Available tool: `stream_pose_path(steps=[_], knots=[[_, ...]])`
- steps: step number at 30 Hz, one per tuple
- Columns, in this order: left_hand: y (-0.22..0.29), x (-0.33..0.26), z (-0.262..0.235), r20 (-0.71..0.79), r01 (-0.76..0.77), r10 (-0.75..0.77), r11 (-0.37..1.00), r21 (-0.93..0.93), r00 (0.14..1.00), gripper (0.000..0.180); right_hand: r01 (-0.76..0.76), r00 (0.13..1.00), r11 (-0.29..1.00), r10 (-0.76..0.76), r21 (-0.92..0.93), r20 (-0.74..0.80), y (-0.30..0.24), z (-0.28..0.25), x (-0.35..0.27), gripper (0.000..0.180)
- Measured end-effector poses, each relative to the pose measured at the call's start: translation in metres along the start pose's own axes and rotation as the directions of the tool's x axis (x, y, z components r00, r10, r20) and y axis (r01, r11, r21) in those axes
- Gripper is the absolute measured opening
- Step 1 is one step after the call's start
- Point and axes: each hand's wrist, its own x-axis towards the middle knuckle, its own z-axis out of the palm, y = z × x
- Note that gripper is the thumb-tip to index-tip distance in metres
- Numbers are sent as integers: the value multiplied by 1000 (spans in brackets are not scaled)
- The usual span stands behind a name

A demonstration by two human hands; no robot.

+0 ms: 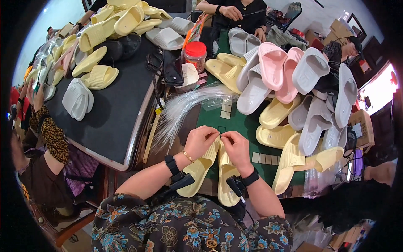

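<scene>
Two hands are pinching together over a pair of pale yellow slides at the table's near edge.

The left hand [200, 141] and the right hand [236, 147] are meeting fingertip to fingertip, pinching something too small to make out just above the pair of yellow slides [212, 172], which is lying side by side, toes toward the person, on the green table [241, 124]. A bundle of clear plastic strands [184, 107] is fanning out just beyond the left hand, and a heap of pink, grey and yellow slides [294, 92] is piling up to the right.
</scene>
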Motion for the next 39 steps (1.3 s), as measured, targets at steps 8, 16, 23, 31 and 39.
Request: stream_pose_path(steps=[8, 16, 23, 31, 39], knots=[[4, -1, 0, 20, -27, 26, 998, 49, 999, 9, 12, 1000, 1000, -12, 6, 0, 4, 2, 0, 9], [4, -2, -4, 66, -68, 62, 993, 92, 996, 11, 13, 1000, 1000, -13, 26, 13, 2, 4, -4, 11], [8, 3, -3, 75, -16, 9, 996, 85, 997, 12, 45, 999, 999, -46, -12, -15, 6, -2, -1, 10], [8, 5, -2, 109, -97, 79, 980, 175, 991, 13, 55, 997, 998, -54, -17, 54, 6, -5, 2, 12], [8, -3, -5, 120, 68, -62, 997, -47, 991, 12, 70, 995, 995, -75, 76, 73, 3, -1, -10, 16]])
